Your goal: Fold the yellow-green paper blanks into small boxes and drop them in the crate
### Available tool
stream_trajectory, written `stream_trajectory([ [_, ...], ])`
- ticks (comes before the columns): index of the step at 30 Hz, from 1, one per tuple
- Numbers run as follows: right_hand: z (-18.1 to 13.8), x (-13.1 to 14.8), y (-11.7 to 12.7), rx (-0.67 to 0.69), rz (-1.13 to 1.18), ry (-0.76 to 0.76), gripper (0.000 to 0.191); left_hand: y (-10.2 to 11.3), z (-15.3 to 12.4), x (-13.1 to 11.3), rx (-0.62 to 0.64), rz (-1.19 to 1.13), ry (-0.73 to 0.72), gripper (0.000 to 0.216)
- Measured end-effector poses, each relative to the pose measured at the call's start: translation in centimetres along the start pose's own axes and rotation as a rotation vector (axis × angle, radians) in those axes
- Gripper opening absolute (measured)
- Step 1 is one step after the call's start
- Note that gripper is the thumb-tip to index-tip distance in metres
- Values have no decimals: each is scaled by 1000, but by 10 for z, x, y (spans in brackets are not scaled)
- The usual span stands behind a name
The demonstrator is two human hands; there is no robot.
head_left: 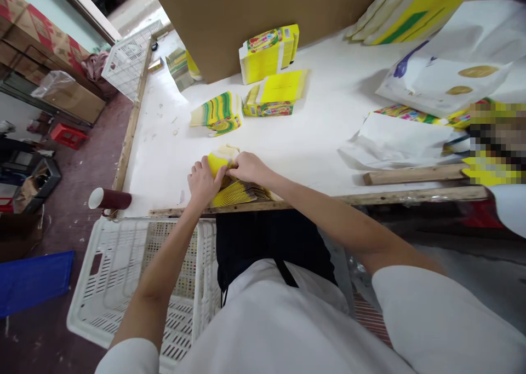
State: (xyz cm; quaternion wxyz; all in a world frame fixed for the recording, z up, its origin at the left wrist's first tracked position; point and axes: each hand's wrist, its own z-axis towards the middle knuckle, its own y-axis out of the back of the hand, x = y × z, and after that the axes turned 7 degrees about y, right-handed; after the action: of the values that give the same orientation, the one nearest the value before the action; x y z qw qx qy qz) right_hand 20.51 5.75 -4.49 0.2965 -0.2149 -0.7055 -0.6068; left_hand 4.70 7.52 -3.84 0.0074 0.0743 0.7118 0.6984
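Near the table's front edge, my left hand [204,180] wraps round one side of a small yellow and white carton [222,157]. My right hand [250,168] is closed at the carton's right end, its fingertips pinched together there. Part of the carton is covered by my fingers. Just below both hands lies a fanned row of flat yellow cartons [242,193] along the wooden edge. Farther back on the white table [312,138] are a green and yellow striped stack of cartons [219,113] and two yellow stacks, one lying [279,92] and one standing [263,62].
A large brown cardboard box [263,7] stands behind the stacks. White paper packaging [444,84] and a wooden stick [415,174] lie at right, near another person. A dark red cup [117,199] lies at the left corner, above a white plastic crate [98,286].
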Motion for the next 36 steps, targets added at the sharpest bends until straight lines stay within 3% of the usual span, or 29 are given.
stream_trajectory([
  [3, 0, -14, 9, -58, -23, 42, 22, 2, 0, -1, 12, -10, 19, 69],
  [7, -6, -33, 22, -64, -24, 159, 31, 3, 1, -2, 33, -38, 50, 71],
  [10, -12, -46, 34, 102, 16, 248, 27, 3, 3, -2, 45, -66, 51, 70],
  [13, -17, -54, 45, 407, 93, 324, 23, 2, 3, -2, 30, -69, 57, 68],
  [15, -18, -55, 47, 478, 131, 357, 22, 0, 2, -2, 4, -53, 58, 68],
  [16, -17, -55, 46, 412, 140, 354, 24, 0, 2, -2, -7, -43, 56, 68],
  [19, -11, -51, 34, 29, 39, 278, 35, -1, 1, -3, -20, -28, 42, 69],
  [21, -7, -49, 25, -86, -101, 238, 37, -1, 1, -3, -19, -27, 39, 69],
  [24, -4, -50, 16, -92, -228, 251, 30, -2, 2, -2, -17, -29, 43, 69],
  [29, -4, -50, 17, -107, -220, 324, 17, -4, 3, -1, -15, -37, 37, 72],
  [36, 10, -28, -3, -109, -192, 113, 30, -3, 2, -1, -7, -41, 12, 70],
])
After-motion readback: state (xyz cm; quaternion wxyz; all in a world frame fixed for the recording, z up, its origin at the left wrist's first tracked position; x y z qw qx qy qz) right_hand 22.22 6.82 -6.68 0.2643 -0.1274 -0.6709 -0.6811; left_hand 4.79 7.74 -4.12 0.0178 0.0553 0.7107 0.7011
